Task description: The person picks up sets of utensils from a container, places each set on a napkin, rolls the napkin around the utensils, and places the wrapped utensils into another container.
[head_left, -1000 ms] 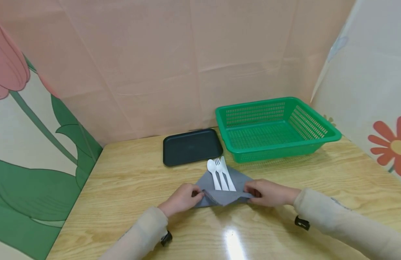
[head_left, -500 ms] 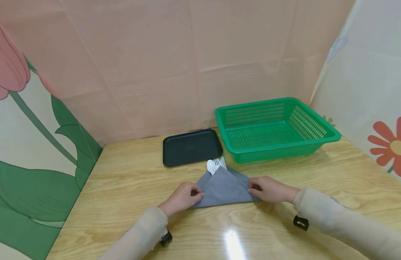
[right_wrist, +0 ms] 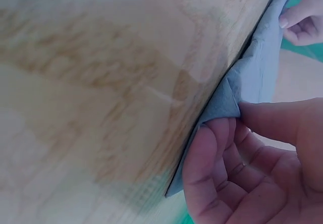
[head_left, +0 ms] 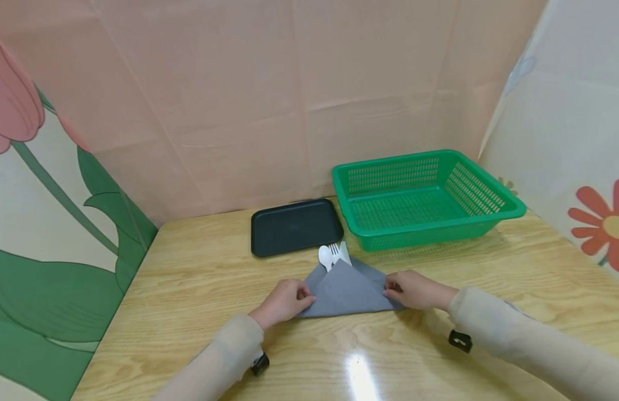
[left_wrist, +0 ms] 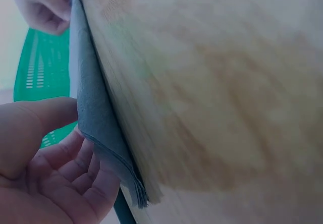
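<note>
A grey napkin lies folded on the table, its near flap forming a point laid over the cutlery. The heads of a white spoon, fork and knife stick out at the far side, their handles hidden under the flap. My left hand pinches the napkin's left end; in the left wrist view, the thumb is at its edge and the fingers curl beneath. With thumb and fingertips, my right hand pinches the napkin's right side, where the right wrist view shows a small turned-up fold.
Behind the napkin lies a black tray. A green plastic basket with slotted sides stands to the back right. A pinkish cloth hangs behind the wooden table.
The napkin's near flap, folded toward me a second ago, has flipped up and away over the cutlery handles. The right hand has shifted slightly, and both hands stay at the napkin's ends.
</note>
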Motion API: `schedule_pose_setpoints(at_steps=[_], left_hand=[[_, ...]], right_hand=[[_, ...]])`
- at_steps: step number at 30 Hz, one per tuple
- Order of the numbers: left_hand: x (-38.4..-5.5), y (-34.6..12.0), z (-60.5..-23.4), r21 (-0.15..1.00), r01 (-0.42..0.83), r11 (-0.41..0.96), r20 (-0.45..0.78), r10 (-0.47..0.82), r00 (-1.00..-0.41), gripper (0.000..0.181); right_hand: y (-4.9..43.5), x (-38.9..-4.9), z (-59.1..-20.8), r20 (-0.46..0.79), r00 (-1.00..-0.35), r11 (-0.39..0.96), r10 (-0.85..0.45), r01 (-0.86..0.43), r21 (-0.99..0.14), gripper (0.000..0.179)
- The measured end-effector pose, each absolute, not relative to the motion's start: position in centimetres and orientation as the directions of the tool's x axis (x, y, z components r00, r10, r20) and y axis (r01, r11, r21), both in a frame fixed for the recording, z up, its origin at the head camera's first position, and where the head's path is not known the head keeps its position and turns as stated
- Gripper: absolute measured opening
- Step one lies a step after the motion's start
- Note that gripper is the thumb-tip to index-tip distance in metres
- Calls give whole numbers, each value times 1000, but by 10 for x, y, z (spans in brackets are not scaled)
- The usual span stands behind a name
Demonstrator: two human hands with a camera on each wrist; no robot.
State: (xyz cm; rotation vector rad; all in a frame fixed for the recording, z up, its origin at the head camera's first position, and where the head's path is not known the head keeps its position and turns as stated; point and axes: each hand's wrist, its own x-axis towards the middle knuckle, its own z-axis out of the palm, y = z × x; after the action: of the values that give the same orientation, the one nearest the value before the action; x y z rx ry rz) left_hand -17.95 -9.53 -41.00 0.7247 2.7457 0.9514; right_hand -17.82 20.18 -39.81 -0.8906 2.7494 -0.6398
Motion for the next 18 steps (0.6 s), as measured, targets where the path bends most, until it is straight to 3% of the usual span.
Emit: schedule_pose_setpoints(at_steps=[18], left_hand=[[-182,-92,-404,571,375,730,-32,476,-879,19]], right_hand=[[197,-179,-394,-119,-803,761,-584,-489,-427,17]])
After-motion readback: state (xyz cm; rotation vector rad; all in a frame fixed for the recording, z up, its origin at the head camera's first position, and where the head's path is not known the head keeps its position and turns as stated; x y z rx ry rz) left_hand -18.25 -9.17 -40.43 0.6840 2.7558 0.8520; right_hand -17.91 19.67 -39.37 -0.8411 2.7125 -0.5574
